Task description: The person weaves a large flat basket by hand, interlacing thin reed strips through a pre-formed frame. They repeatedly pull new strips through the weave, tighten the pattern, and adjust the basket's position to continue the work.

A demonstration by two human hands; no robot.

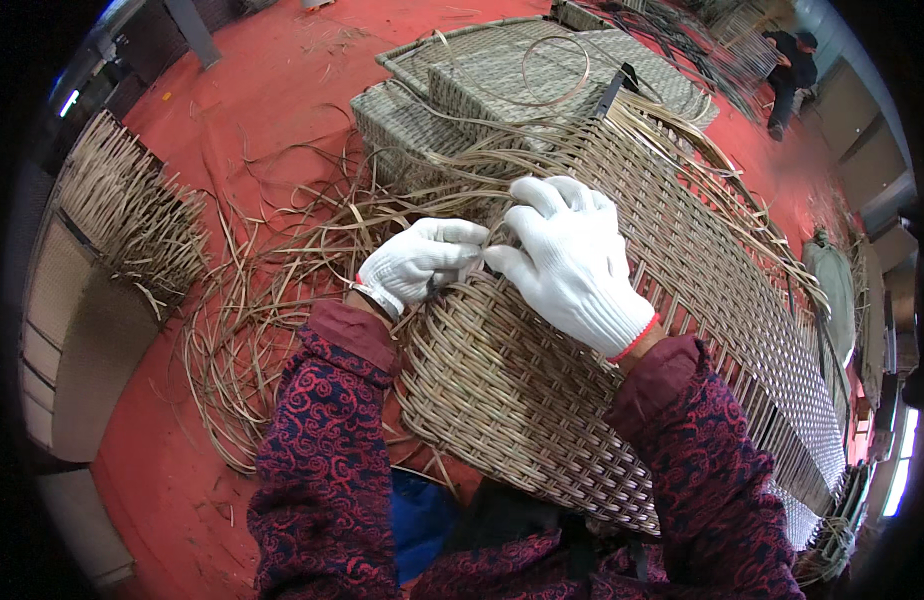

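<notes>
A large brown-grey wicker piece lies across in front of me, its rounded woven edge toward my left. At that edge, my left hand in a white knit glove is closed, thumb and fingers pinched on a flat weaving strand. My right hand, gloved the same way, bends over the weave just to the right, thumb and fingertips closed at the same strand. The strand's exact path between the fingertips is partly hidden. Long loose strands run from the work to the left and down onto the red floor.
Woven panels are stacked behind the work, with a dark bracket at a corner. Another wicker piece with bristling strand ends stands at left. A person in dark clothes sits far right. Red sheeting covers the floor.
</notes>
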